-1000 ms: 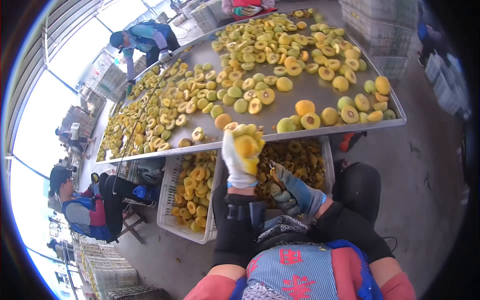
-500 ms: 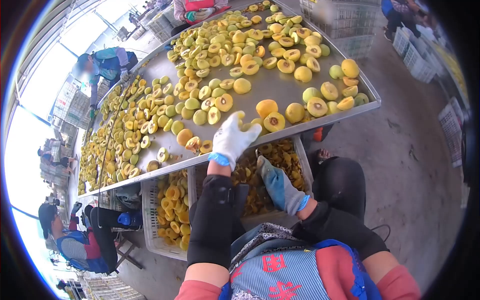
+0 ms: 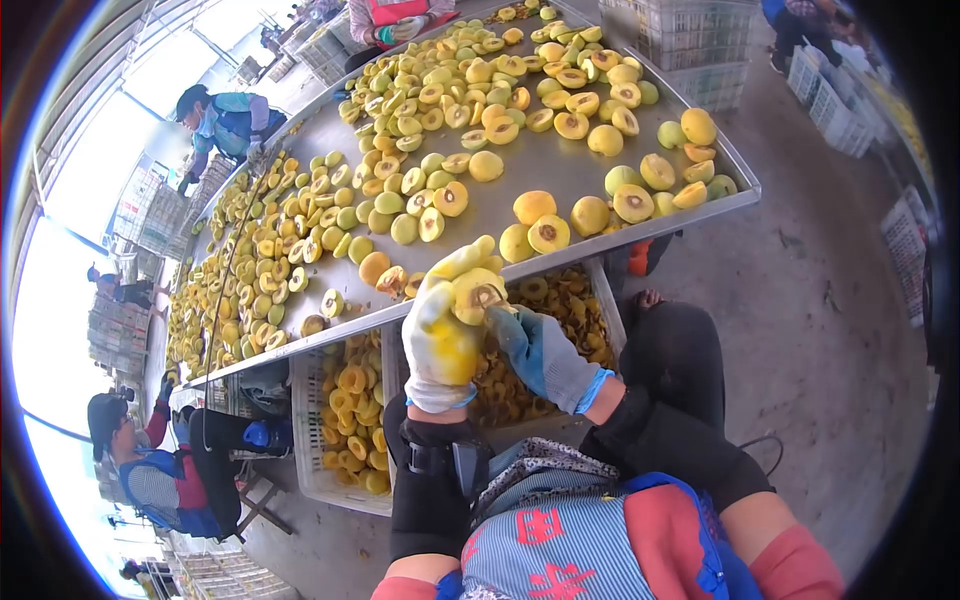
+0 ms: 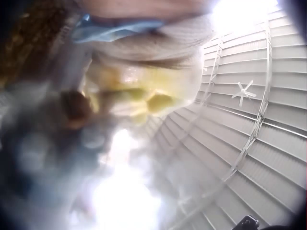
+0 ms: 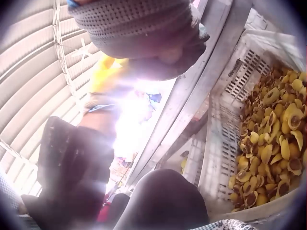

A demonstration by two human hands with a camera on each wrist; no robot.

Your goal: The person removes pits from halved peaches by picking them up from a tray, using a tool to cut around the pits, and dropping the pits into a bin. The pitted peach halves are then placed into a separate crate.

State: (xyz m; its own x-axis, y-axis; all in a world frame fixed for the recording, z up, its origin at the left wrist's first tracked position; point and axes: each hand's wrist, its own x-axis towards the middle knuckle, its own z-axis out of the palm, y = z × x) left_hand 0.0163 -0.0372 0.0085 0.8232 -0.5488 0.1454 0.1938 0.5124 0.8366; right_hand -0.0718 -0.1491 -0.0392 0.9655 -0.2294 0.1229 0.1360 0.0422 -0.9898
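In the head view my left hand (image 3: 440, 340), in a white glove stained yellow, holds a halved yellow peach (image 3: 478, 297) just in front of the table edge. Its cut face, with a brown pit hollow, is turned toward my right hand (image 3: 545, 358). That hand, in a blue-grey glove, is curled at the fruit's right side around a small metal-tipped tool, now hidden by glove and fruit. The left wrist view is blurred and shows the stained glove (image 4: 139, 86) close up. In the right wrist view the grey glove (image 5: 139, 38) fills the top.
Many peach halves (image 3: 385, 203) lie on the metal table (image 3: 545, 165). Below its edge, one white crate (image 3: 305, 425) holds peach halves and another crate (image 5: 218, 158) holds yellow-brown scraps. One person (image 3: 150, 475) sits at the left; another person (image 3: 225, 125) leans over the far side.
My left hand first held up a peach piece, then reached bare-palmed over the table edge, and now holds a peach half nearer my body. My right hand has risen to meet it.
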